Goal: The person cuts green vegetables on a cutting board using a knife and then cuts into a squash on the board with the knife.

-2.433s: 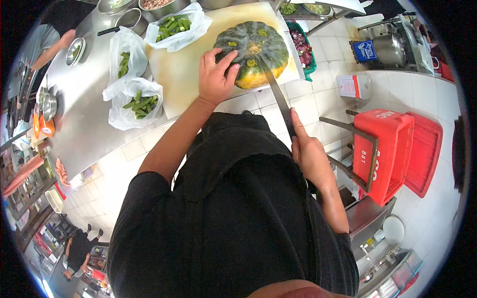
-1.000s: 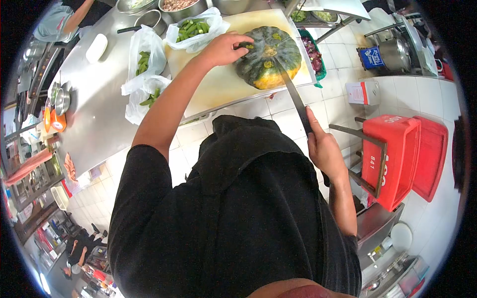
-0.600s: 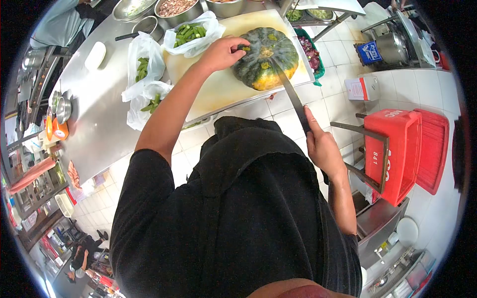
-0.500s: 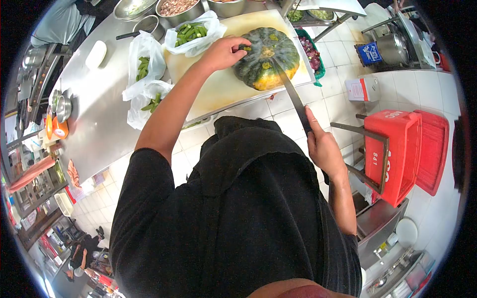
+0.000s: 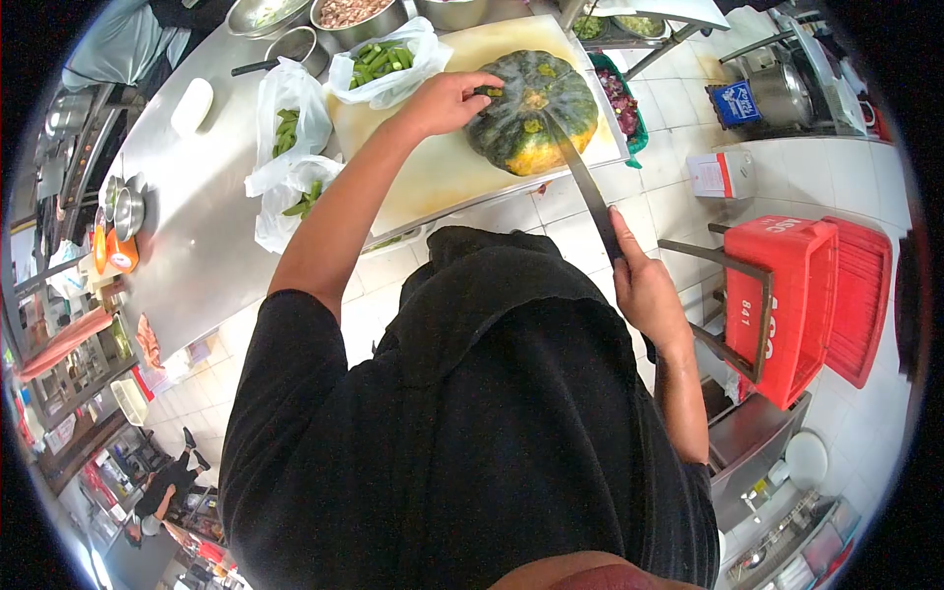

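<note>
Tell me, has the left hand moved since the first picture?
Yes: the left hand has moved away from the near edge of the cutting board, toward the board's far side.

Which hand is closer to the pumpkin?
Left. The left hand has its fingers at the pumpkin's left side; the right hand is farther off, gripping the knife beyond the cutting board's edge.
</note>
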A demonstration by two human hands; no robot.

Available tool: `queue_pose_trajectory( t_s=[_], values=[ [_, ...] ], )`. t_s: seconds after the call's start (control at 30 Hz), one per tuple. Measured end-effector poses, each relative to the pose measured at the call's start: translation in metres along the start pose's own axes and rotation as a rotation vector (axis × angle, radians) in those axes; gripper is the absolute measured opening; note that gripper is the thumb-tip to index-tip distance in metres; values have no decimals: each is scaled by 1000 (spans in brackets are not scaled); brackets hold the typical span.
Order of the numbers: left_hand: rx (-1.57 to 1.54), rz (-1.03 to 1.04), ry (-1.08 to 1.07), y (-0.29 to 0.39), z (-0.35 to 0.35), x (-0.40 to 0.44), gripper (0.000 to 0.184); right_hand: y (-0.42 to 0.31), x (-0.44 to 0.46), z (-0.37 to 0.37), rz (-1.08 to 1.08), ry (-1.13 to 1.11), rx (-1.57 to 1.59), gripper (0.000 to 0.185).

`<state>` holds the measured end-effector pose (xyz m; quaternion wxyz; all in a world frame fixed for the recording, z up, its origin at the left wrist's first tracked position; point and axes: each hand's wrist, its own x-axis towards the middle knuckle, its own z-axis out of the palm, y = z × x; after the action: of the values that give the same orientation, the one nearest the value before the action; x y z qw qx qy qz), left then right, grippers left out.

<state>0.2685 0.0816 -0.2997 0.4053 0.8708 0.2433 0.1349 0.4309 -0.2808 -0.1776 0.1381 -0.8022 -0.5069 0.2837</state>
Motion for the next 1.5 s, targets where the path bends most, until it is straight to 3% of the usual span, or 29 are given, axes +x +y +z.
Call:
queue_pose_trajectory(
  t_s=[1.07, 1.17, 1.27, 1.5],
  values=[
    [1, 29, 83, -1, 11, -10, 36, -10, -1, 0, 22, -2, -100, 78],
    [22, 148, 162, -6, 13, -8, 35, -11, -1, -2, 3, -8, -112, 79],
    [249, 409, 464, -8, 14, 8, 36, -15, 1, -9, -9, -26, -129, 79],
    [93, 193, 309, -2, 38, 42, 46, -32, 11, -51, -105, -134, -208, 76]
  ],
)
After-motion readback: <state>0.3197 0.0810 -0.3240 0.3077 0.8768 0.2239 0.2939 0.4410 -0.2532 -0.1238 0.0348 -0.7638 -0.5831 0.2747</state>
